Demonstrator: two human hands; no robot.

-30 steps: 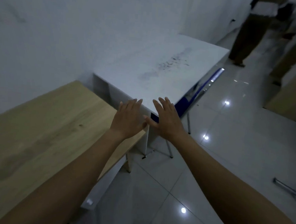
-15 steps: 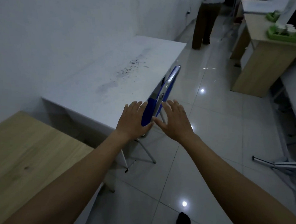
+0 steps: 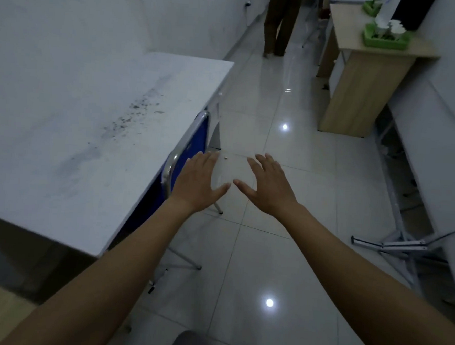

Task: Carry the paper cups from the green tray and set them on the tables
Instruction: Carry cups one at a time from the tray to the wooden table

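Fingers (image 3: 208, 162) spread, left hand (image 3: 198, 184) and right hand (image 3: 270, 189) hang empty above the floor (image 3: 256, 254), mid-frame; paper cups (image 3: 393, 26) stand upright in the green tray (image 3: 383, 43), upper-right counter (image 3: 348, 33).

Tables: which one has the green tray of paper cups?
The wooden table far right, across the aisle: green tray with paper cups sits on it. White table shows none.

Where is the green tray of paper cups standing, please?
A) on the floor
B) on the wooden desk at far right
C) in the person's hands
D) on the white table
B: the green tray, paper cups standing in it, sits on the wooden desk at the far right.
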